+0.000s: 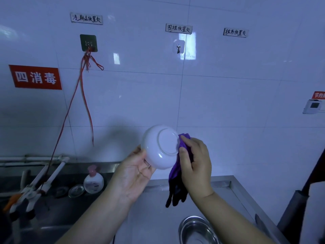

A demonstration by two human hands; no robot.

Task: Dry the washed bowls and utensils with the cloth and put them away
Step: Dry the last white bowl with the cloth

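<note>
A white bowl (159, 147) is held up in front of the tiled wall, its foot ring turned towards me. My left hand (135, 175) grips its lower left rim. My right hand (195, 161) presses a purple cloth (175, 180) against the bowl's right side, thumb and fingers closed on the fabric. The cloth's dark lower end hangs down over the steel counter (226, 191). A steel bowl (195, 229) sits on that counter near the bottom edge, partly behind my right forearm.
A sink area at the left holds a white tap (52, 175), a pink-capped soap bottle (93, 180) and a round drain cover (76, 190). Red strings (84, 88) hang from a wall hook. A dark upright object (295, 208) stands at the right edge.
</note>
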